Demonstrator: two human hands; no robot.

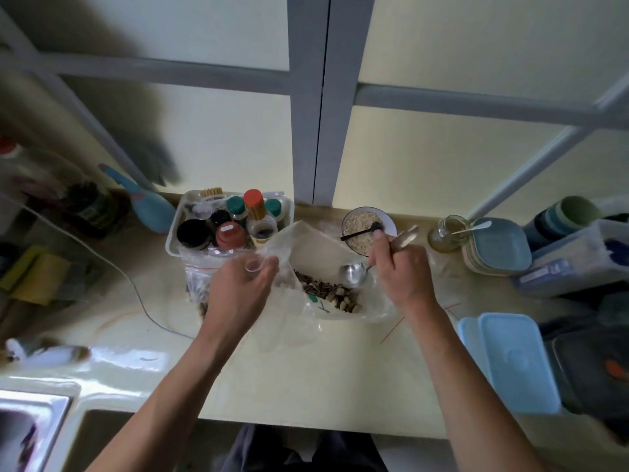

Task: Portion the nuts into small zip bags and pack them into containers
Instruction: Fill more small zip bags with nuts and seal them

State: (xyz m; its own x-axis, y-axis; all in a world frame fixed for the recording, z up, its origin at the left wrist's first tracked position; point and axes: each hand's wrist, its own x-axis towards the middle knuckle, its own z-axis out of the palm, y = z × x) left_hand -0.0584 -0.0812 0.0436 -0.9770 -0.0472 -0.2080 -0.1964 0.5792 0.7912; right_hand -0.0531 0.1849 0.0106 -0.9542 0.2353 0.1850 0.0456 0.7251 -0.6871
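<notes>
A large clear plastic bag (320, 253) lies open on the counter, with mixed nuts and seeds (326, 292) heaped in its bottom. My left hand (243, 287) grips the bag's left edge and holds its mouth open. My right hand (400, 267) holds a metal spoon (354, 274) whose bowl hangs just above the nuts inside the bag. A small zip bag (199, 281) with a red seal line and some nuts in it stands behind my left hand, partly hidden. Blue lidded containers (510, 359) sit at the right.
A white tub of spice jars (231, 219) stands behind the bag. A bowl of oats (364, 228) with a black spoon, a glass jar (446, 233) and stacked blue plates (497, 247) line the back. A sink (30, 427) is at lower left; a cable (136, 291) crosses the counter.
</notes>
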